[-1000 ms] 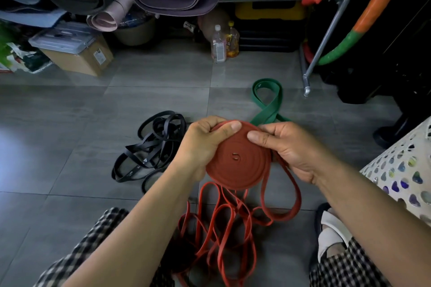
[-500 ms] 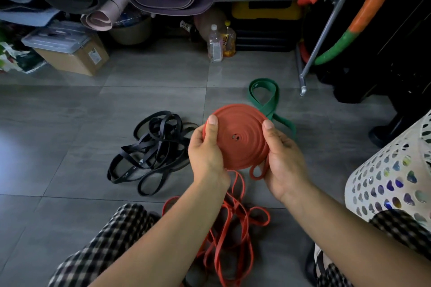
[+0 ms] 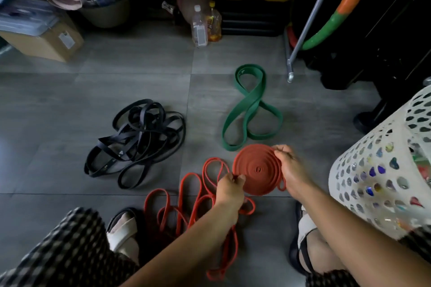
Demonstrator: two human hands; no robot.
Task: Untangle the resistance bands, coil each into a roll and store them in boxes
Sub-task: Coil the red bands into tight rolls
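Red coil (part-wound) gripped between left hand and right hand.

Red roll was a flat wound disc, tilted, its loose red tail trailed in loops below and left, black bands lay tangled farther left, green band lay twisted in a figure eight beyond.
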